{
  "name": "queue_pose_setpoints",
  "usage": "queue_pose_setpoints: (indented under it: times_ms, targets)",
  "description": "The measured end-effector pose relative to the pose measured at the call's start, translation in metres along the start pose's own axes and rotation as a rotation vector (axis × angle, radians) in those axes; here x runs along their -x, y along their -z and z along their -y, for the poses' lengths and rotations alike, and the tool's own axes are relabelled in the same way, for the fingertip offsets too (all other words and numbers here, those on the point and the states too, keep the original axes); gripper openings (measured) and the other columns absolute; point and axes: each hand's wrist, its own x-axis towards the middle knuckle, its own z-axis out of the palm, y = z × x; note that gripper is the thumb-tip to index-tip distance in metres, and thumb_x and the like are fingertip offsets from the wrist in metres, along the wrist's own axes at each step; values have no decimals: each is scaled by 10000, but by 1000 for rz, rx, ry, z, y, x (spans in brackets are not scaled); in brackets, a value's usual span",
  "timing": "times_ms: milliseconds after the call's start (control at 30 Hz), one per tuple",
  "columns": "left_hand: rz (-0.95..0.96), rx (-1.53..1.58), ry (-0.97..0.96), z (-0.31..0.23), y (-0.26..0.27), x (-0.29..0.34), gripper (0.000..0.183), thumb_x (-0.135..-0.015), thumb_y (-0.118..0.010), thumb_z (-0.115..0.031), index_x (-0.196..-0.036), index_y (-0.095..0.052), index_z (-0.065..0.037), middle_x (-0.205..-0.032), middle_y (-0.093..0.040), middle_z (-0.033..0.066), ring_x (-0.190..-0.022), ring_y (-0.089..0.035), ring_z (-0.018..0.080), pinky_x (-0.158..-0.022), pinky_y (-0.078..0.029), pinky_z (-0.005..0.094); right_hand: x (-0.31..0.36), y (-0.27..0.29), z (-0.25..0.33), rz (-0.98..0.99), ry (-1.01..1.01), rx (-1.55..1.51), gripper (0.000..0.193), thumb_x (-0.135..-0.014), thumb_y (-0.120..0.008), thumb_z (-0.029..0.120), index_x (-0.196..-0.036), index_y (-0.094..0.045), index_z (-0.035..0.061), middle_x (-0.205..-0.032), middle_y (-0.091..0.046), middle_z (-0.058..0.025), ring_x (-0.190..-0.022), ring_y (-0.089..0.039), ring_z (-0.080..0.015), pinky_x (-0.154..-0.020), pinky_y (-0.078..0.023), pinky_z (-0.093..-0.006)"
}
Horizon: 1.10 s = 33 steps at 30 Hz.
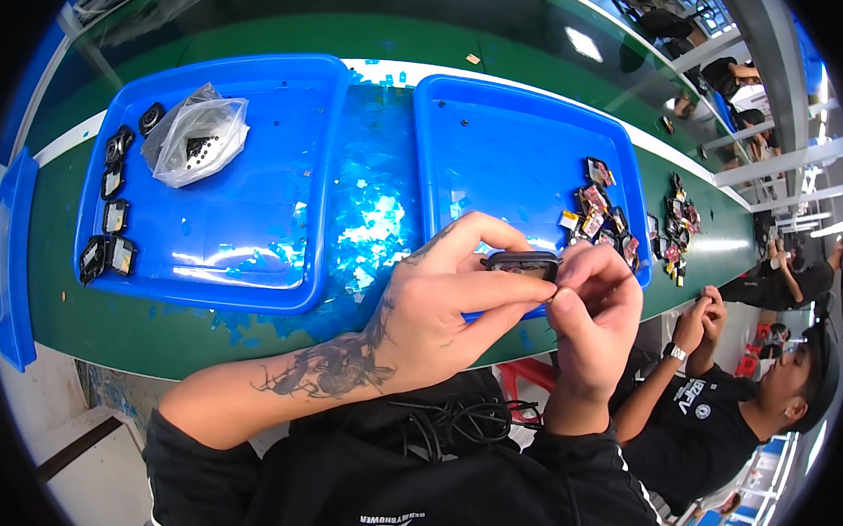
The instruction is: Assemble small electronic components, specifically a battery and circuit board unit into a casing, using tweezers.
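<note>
My left hand point(444, 287) grips a small black rectangular device housing point(525, 260) between thumb and fingers, over the near edge of the right blue tray point(532, 108). At the housing's right end, the thumb and forefinger of my right hand point(596, 313) are pinched together. Whatever lies between those fingertips is too small or hidden to name. Inside the right part of that tray sits a cluster of small black housings with coloured parts point(593, 209), just beyond my right hand.
The left blue tray point(327, 165) holds a clear plastic bag point(196, 140) of tiny black pieces and a line of black housings point(113, 217). Blue film scraps point(372, 214) litter the green table between trays. More housings point(677, 222) lie rightward. A co-worker point(716, 407) sits at right.
</note>
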Motion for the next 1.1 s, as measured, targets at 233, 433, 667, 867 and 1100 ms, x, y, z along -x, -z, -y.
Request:
queue_pose_setpoints:
  times_ms: [233,433,667,867,1100]
  targets:
    - [-9,272,238,-3,0,-3,210,-822,-624,116,-995,-696,21,-1123,-525,116,-939,-645,199,-770,-602,283,-2,3,0,72,-233,-313,142,-853,-657,49,-923,-539,15,-875,-566,-45,-564,-400,-7,-448,-249,-186]
    - [20,266,239,-1,2,-4,190,-831,-626,107,-998,-685,37,-1125,-518,123,-954,-656,223,-768,-606,287,-5,-1,-3,38,-170,-224,154,-842,-660,21,-935,-539,15,-825,-576,-24,-547,-409,-7,-449,-261,-186]
    - [11,447,323,1,2,-8,192,-869,-603,65,-1057,-634,79,-1116,-530,140,-925,-675,278,-751,-611,308,-7,7,-3,-63,-109,-343,255,-1018,-457,248,-970,-557,18,-697,-408,40,-504,-319,-33,-441,-251,-190]
    - [-40,682,625,1,7,-18,269,-946,-556,-94,-1174,-588,44,-1108,-625,149,-975,-670,306,-787,-586,330,-18,39,-12,-119,381,98,591,-1041,-225,429,-893,-585,-16,-852,-509,-76,-705,-452,-134,-680,-391,-286]
    - [-139,624,637,3,10,-18,255,-961,-537,-107,-1159,-612,35,-1092,-649,150,-1013,-660,278,-830,-572,329,-9,72,-16,61,337,806,302,-979,-511,250,-944,-666,-6,-767,-577,-70,-691,-536,-181,-653,-420,-296]
